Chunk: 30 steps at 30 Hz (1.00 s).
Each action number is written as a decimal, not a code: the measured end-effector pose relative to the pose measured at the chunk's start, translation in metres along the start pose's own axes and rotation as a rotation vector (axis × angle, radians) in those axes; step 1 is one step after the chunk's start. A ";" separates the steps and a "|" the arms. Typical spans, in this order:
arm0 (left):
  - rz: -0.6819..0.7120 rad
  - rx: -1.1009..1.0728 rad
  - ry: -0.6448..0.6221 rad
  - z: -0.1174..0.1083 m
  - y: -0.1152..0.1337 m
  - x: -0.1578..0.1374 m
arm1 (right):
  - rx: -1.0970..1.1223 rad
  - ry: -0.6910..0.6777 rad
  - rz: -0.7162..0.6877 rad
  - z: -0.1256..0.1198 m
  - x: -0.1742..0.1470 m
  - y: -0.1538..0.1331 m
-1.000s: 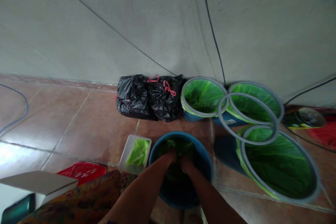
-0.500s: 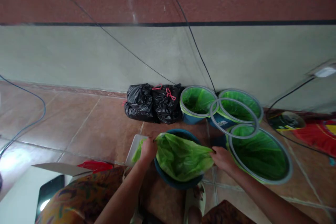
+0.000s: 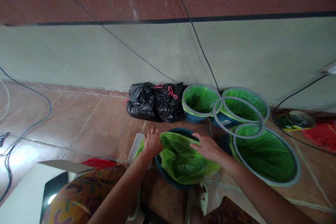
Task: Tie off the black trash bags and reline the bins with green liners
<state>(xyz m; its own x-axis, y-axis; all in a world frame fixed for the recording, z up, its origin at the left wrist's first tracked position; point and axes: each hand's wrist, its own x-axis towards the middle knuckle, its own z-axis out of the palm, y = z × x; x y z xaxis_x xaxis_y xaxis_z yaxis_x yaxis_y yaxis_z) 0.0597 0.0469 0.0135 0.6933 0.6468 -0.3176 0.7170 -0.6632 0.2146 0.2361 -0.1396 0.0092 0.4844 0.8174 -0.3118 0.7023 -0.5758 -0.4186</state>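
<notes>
A thin green trash bag (image 3: 183, 162) sits loosely in a dark blue bin (image 3: 168, 178) on the floor before me, its mouth spread and its right side draped over the rim. My left hand (image 3: 153, 144) is at the bin's left rim beside the bag's edge, fingers stretched and apart; its thumb is hidden. On the other side my right hand (image 3: 207, 147) touches the bag's upper right edge, thumb and fingers apart. A white tray (image 3: 135, 147) with more green plastic (image 3: 140, 148) lies left of the bin, partly behind my left hand.
Several bins with green liners and grey rims, including a large one (image 3: 265, 157), stand right. A loose grey ring (image 3: 237, 136) lies across them. Tied black bags (image 3: 168, 103) rest against the wall. Cables (image 3: 39, 122) cross the left floor, near a phone (image 3: 54, 189) on a white surface.
Both hands have let go of their pinch on the bag's edges and opened their fingers. My right hand has moved slightly left and up, and the bag's mouth is wider.
</notes>
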 end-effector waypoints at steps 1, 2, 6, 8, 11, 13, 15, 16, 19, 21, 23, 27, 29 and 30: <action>0.060 -0.006 0.004 -0.001 0.007 0.002 | -0.065 -0.022 0.019 0.002 0.007 -0.005; 0.117 -0.019 0.006 -0.001 0.013 0.006 | -0.143 -0.040 0.038 0.005 0.012 -0.007; 0.234 -0.030 0.004 0.004 0.027 0.024 | -0.380 -0.052 0.064 0.013 0.020 -0.006; 0.254 0.006 -0.016 0.009 0.028 0.032 | -0.435 -0.052 0.050 0.014 0.018 -0.005; 0.286 0.042 -0.022 0.017 0.022 0.038 | -0.485 -0.062 0.021 0.014 0.012 -0.003; 0.280 0.008 0.012 0.020 0.018 0.039 | -0.488 -0.064 0.021 0.014 0.007 0.000; 0.258 -0.100 0.066 0.022 0.014 0.039 | -0.469 -0.035 0.036 0.014 0.003 0.003; 0.253 -0.179 0.091 0.023 0.012 0.039 | -0.443 -0.008 0.032 0.015 0.001 0.004; 0.301 -0.430 0.135 0.026 0.009 0.038 | -0.269 0.102 -0.043 0.017 0.003 0.001; 0.327 -0.544 0.142 0.027 0.007 0.036 | -0.126 0.144 -0.089 0.018 0.010 -0.005; 0.328 -0.608 0.121 0.027 0.005 0.034 | -0.033 0.122 -0.086 0.020 0.020 -0.010; 0.309 -0.668 0.078 0.025 0.000 0.030 | 0.041 -0.003 0.017 0.022 0.035 -0.008; 0.280 -0.673 0.090 0.026 -0.003 0.031 | 0.113 -0.026 0.061 0.020 0.037 0.000; 0.261 -0.668 0.101 0.026 -0.004 0.032 | 0.184 -0.031 0.071 0.019 0.037 0.005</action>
<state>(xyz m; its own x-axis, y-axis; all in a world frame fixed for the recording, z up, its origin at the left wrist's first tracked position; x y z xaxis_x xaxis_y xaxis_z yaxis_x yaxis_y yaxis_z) 0.0774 0.0600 -0.0219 0.8280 0.5520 -0.0987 0.3955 -0.4500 0.8007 0.2480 -0.1123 -0.0206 0.5109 0.7756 -0.3707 0.5585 -0.6273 -0.5428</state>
